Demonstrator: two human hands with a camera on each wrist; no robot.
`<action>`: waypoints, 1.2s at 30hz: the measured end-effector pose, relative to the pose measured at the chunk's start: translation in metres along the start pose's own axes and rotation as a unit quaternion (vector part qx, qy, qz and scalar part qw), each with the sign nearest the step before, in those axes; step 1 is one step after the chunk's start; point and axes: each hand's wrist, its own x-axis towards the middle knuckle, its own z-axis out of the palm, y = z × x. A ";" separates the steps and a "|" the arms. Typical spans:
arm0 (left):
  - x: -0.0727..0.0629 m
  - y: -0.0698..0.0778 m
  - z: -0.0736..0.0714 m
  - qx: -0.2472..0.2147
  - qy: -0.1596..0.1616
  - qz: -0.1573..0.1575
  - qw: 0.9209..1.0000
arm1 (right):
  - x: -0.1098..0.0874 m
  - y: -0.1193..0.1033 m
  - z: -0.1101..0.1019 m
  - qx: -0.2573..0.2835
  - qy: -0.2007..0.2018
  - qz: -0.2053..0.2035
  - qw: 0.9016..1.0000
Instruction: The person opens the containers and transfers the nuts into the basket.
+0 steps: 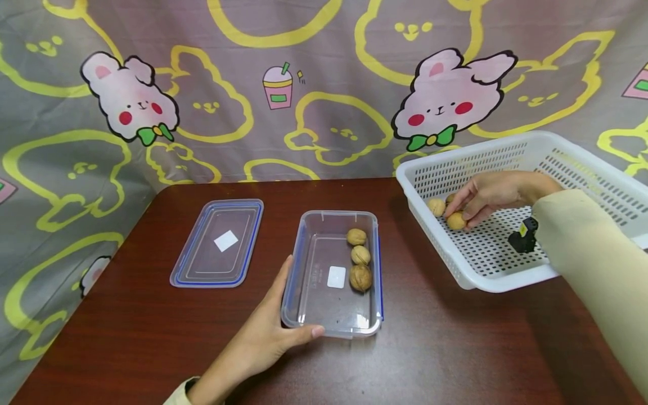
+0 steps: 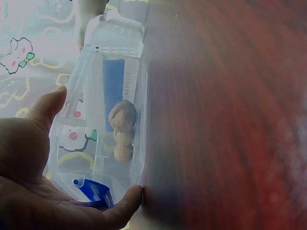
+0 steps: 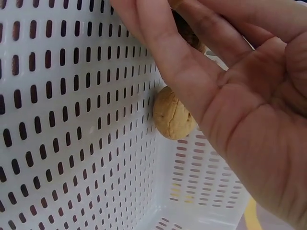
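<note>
While the left hand [image 1: 265,337] is gripping the clear box [image 1: 316,304] at its near left corner, thumb lying over the near rim and fingers spreading along the left side, the right hand [image 1: 491,194] is reaching into the white basket [image 1: 498,284] on the right; its thumb and fingertips are pinching a pale walnut [image 1: 457,221] just above the basket floor, the gap between them being only as wide as the nut; a second pale walnut [image 1: 436,207] is sitting just left of it, and the hand is partly hiding a darker walnut [image 1: 450,198] beyond; the basket's left wall is standing between the pinched nut and the box — where three walnuts [image 1: 360,255] are lining the right side; a blue-edged lid [image 1: 207,261] is lying left of the box, on the brown table [image 1: 136,343].
</note>
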 end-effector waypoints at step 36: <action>-0.001 0.001 -0.001 0.004 0.003 -0.012 1.000 | -0.008 -0.009 -0.004 -0.037 0.009 -0.024 0.999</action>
